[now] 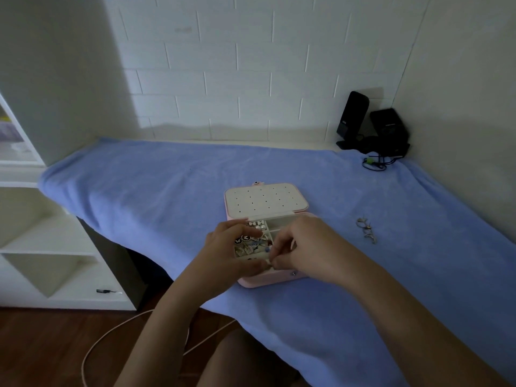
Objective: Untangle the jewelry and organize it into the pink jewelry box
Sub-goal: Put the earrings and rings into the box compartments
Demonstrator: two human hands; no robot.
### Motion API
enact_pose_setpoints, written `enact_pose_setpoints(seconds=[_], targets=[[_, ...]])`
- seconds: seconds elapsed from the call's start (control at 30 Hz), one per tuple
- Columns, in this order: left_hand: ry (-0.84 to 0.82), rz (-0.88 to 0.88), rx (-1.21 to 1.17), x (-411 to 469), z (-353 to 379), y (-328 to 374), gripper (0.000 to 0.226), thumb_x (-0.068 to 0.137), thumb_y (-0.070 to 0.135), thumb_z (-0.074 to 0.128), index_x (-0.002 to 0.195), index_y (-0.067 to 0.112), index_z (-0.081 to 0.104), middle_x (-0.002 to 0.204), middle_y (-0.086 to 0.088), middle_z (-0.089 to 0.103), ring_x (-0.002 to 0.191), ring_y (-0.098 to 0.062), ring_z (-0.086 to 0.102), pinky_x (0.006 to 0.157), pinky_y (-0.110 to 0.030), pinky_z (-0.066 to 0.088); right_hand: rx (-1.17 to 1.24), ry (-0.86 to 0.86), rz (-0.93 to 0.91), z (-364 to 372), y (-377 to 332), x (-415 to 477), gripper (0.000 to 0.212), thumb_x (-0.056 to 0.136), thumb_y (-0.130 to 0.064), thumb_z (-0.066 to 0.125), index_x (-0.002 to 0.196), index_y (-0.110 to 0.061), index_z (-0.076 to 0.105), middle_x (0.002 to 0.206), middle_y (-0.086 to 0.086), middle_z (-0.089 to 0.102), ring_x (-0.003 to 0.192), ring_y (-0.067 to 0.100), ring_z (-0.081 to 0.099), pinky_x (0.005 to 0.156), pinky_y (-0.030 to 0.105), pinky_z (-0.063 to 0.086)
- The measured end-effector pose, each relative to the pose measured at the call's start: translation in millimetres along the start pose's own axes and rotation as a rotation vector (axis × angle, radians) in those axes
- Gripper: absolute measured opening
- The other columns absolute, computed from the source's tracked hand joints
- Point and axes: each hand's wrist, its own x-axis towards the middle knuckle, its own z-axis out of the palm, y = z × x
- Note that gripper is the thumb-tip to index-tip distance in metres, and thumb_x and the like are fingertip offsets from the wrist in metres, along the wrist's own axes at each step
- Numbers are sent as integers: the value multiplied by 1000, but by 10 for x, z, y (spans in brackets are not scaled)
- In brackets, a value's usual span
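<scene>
Left hand (223,255) and right hand (303,248) curl, fingertips meeting over the open box (279,278), so drops likely land inside. Whether they pinch anything, I cannot tell.

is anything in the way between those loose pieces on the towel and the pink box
Nothing visible. Only bare blue towel lies between the loose jewelry and the pink box, whose lid is open. The right hand is over its right part.

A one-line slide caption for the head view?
Left hand and right hand meet over the open pink jewelry box on a blue towel.
</scene>
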Motion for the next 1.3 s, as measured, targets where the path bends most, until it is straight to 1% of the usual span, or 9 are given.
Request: enact_pose_setpoints(seconds=[0.23, 0.4, 0.6, 0.73, 0.83, 0.93, 1.07, 1.17, 1.3], targets=[[-12, -25, -30, 10, -9, 2, 47, 62, 36, 81, 98, 49, 54, 130, 13, 37, 126, -18, 39, 105, -41, 39, -78, -10, -91, -21, 11, -15, 9, 79, -24, 71, 86, -28, 75, 63, -18, 52, 58, -3, 46, 54, 10, 27], [1, -23, 0, 18, -8, 31, 48, 69, 26, 82, 97, 50, 52, 130, 12, 37, 125, -18, 39, 105, -40, 39, -62, -34, -82, -8, 7, -11, 10, 81, -21, 70, 88, -26, 75, 61, -17, 51, 55, -2, 46, 52, 10, 26], [-28, -40, -5, 0, -28, 47, 44, 69, 29, 81, 101, 45, 55, 129, 16, 38, 124, -16, 40, 106, -39, 38, 80, 78, -75, -305, 212, -8, 4, 82, -14, 71, 80, -18, 72, 63, -14, 62, 53, -8, 55, 52, 5, 39], [147, -73, -271, -5, 26, 62, 26, 78, 24, 72, 102, 29, 63, 119, 10, 53, 100, -12, 61, 73, -24, 56, -31, 310, 132, -812, 896, 166, 15, 84, -4, 64, 80, -17, 68, 68, -11, 61, 57, 1, 55, 54, 9, 39], [337, -49, -249, 52, 68, 40, 12, 82, 27, 68, 93, 29, 65, 114, 7, 60, 101, -12, 60, 79, -29, 54, -122, 223, 307, -985, 1408, 262, 19, 81, 7, 64, 88, -10, 70, 80, 3, 64, 69, 10, 55, 59, 13, 40], [393, 43, -196, 78, 99, 57, 11, 82, 23, 67, 85, 33, 64, 111, 12, 60, 104, -3, 55, 81, -22, 44, -81, 81, 283, -994, 1613, 266, 24, 75, 4, 72, 86, -17, 69, 91, 5, 69, 73, 8, 60, 61, 12, 42], [362, 41, -171, 113, 143, 7, 7, 77, 38, 72, 83, 39, 68, 110, 24, 56, 107, 0, 53, 87, -33, 47, -46, 30, 206, -960, 1626, 288, 14, 69, -17, 83, 78, -23, 73, 83, -3, 72, 79, 11, 65, 69, 19, 49], [366, 25, -178, 119, 168, -16, 29, 65, 62, 57, 87, 46, 66, 109, 28, 57, 108, -2, 54, 87, -34, 49, -22, 19, 179, -942, 1598, 318, 11, 67, -26, 84, 72, -21, 75, 77, -6, 72, 77, 7, 65, 73, 21, 50], [375, 29, -172, 121, 186, -19, 26, 69, 58, 58, 85, 41, 69, 109, 27, 57, 108, 1, 51, 85, -28, 47, -79, 2, 151, -934, 1600, 356, 9, 71, -28, 81, 71, -22, 75, 73, -7, 72, 72, 6, 65, 67, 19, 49]])
